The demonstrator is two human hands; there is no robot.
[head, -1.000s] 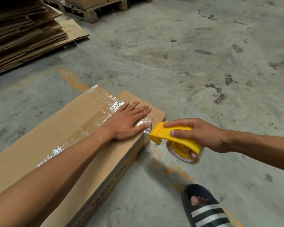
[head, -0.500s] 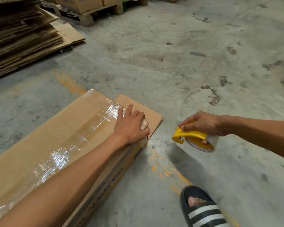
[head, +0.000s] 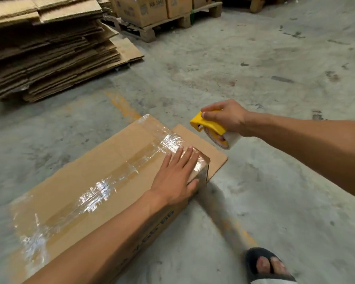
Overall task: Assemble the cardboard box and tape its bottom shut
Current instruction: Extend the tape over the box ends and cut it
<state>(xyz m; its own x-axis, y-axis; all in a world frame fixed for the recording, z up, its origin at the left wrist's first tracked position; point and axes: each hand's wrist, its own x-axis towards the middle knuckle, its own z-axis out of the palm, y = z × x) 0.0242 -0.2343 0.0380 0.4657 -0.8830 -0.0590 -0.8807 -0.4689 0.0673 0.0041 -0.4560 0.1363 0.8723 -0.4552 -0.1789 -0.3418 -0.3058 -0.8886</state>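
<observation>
Two hands in frame, both busy. Left hand (head: 175, 177) lies flat, fingers straight, on the top face of the cardboard box (head: 74, 193) at its far right corner, thumb hooked over the near edge; its grip is open, pressing down on clear tape (head: 103, 189). Right hand (head: 223, 117) is closed round the yellow tape dispenser (head: 210, 126), held in the air just past the box's far corner, right of frame centre, not touching the box. Tape roll (head: 226, 140) sits under the yellow handle, partly hidden by the hand.

Box lies on the concrete floor (head: 275, 181), running from lower left of the frame up toward centre. Clear tape runs along the centre seam of the top face, wrinkled and shiny, and wraps over the far right end under the left hand's fingers. A second strip crosses near the far end. One loose flap (head: 211, 152) lies flat on the floor beyond that end, below the dispenser. Printed lettering on the box's near side, too blurred to read.

Upper left: stack of flattened cardboard sheets (head: 49, 44) on the floor. Top centre: wooden pallet (head: 166, 23) carrying printed cartons (head: 143, 9). Lower right: a foot in a black slide sandal (head: 268, 265), near a faded orange floor line (head: 123, 105) that shows again beyond the box.
</observation>
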